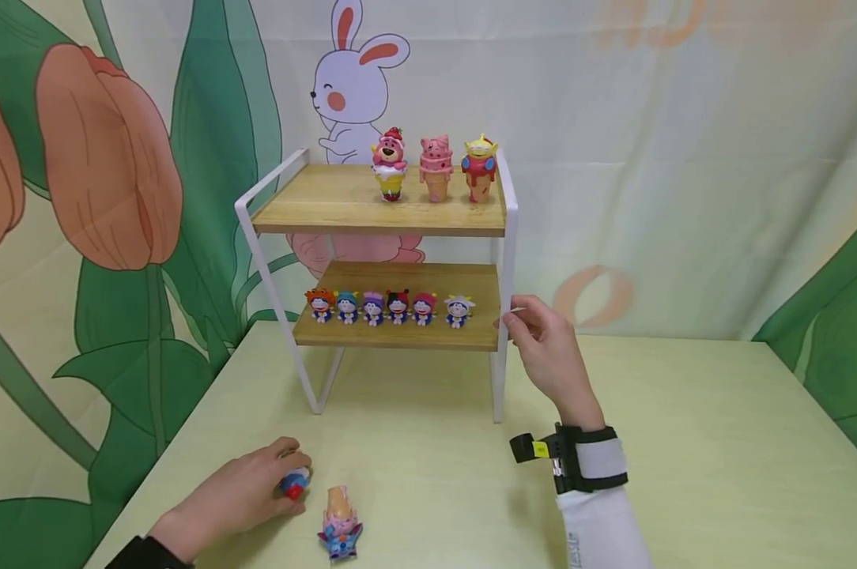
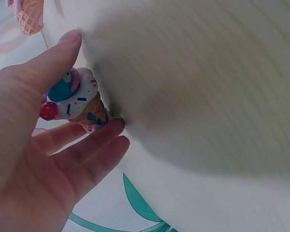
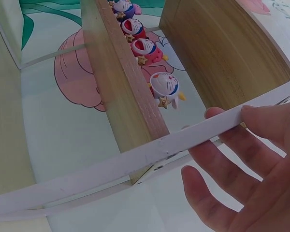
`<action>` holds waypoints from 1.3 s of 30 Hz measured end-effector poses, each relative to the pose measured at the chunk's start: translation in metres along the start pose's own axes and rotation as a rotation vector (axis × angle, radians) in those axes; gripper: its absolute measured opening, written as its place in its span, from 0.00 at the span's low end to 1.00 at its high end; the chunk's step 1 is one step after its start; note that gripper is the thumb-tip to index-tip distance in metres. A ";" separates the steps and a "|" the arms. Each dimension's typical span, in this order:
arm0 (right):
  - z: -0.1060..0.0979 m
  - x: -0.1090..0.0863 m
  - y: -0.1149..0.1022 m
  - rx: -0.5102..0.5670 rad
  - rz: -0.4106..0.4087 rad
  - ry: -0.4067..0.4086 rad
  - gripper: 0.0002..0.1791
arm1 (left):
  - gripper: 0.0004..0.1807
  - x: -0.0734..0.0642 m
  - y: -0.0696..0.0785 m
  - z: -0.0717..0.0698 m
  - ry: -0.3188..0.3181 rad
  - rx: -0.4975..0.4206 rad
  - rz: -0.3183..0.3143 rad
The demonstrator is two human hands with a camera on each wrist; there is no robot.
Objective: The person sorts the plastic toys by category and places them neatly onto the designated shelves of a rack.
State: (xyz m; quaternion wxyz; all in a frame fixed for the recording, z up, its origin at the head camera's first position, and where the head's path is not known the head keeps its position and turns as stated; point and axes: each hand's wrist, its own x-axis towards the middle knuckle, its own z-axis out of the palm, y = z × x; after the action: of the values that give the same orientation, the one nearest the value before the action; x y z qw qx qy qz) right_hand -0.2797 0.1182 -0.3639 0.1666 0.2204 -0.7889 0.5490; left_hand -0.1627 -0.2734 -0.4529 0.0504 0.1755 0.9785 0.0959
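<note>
My left hand (image 1: 247, 486) is low over the table, thumb and fingers around an ice-cream-cone figurine (image 2: 84, 99) with white sprinkled icing, a blue character and a red ball. A second cone figurine (image 1: 339, 525), pink and blue, lies on the table right of that hand. My right hand (image 1: 545, 348) pinches the white side post of a two-tier shelf (image 1: 507, 276), thumb on one side and fingers on the other. Nearest to it on the lower board (image 1: 400, 336) stands a white-hooded small figurine (image 1: 458, 311).
Several small figurines in coloured hoods (image 1: 373, 308) form a row on the lower board. On the upper board (image 1: 315, 201) stand three cone figurines: a bear (image 1: 390, 164), a pink one (image 1: 436, 167) and a yellow-headed one (image 1: 480, 168). A printed cloth (image 1: 649, 158) hangs behind.
</note>
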 end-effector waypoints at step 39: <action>-0.001 0.000 0.000 -0.012 -0.021 -0.002 0.12 | 0.18 -0.001 -0.007 -0.034 0.151 -0.076 0.126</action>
State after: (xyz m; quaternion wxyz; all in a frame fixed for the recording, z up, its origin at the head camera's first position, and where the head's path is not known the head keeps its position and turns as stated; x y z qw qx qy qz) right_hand -0.2792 0.1187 -0.3635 0.1727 0.2282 -0.7899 0.5424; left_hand -0.1683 -0.2859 -0.4208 -0.0229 0.2269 0.9622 0.1488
